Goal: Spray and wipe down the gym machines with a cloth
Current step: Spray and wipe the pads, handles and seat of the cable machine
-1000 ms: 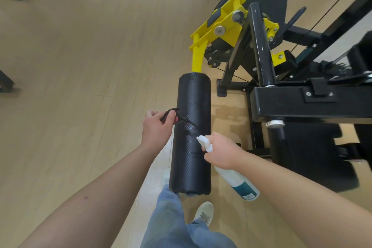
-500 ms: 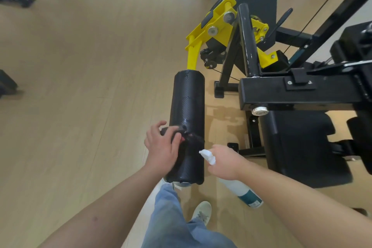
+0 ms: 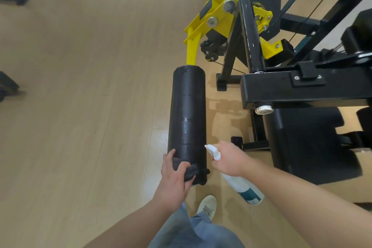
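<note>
Left hand clutches a crumpled dark cloth against the near end of the textured black cylindrical roller pad. Right hand, at the pad's 4 o'clock, grips a white spray bottle. Smooth black seat at 3 o'clock.

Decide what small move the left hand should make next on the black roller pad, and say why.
Probably slide the cloth along the roller pad towards the yellow arm: the left hand grips the cloth on the pad's near end, most of the pad lies beyond, and the right hand holds the spray bottle.
</note>
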